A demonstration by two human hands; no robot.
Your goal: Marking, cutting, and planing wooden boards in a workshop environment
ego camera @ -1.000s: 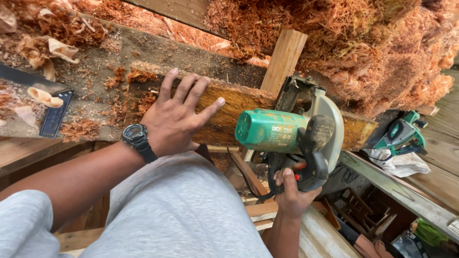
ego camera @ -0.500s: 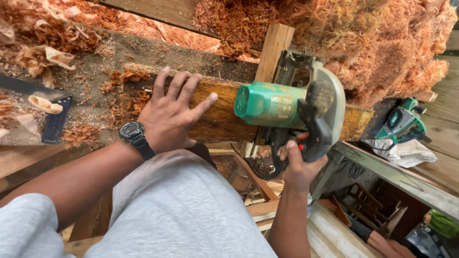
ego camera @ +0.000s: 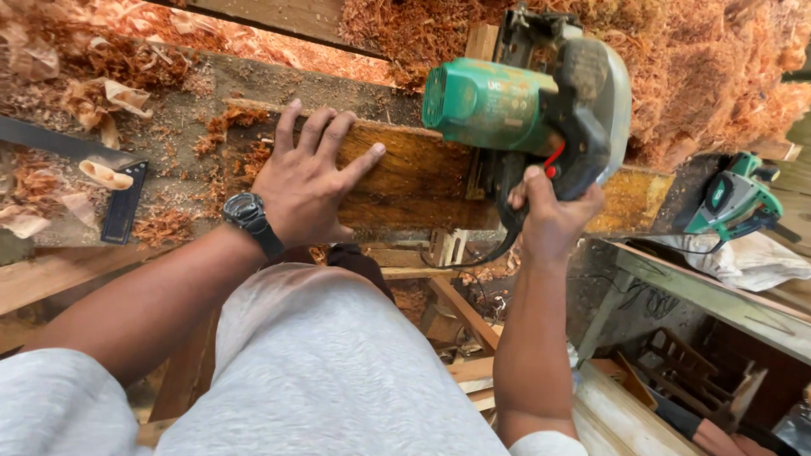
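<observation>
My right hand grips the black handle of a green circular saw that sits across a yellowish wooden plank. My left hand, with a black watch on its wrist, lies flat with spread fingers on the plank just left of the saw. The plank rests on a rough workbench strewn with reddish shavings. The saw's blade is hidden behind its body.
A black square ruler lies on the bench at the left. A second green power tool rests at the right on a wooden ledge with white cloth. A big heap of reddish shavings fills the far side. Scrap timber lies below.
The saw has moved away from me across the plank, further toward the shavings heap. My left hand stays flat on the plank.
</observation>
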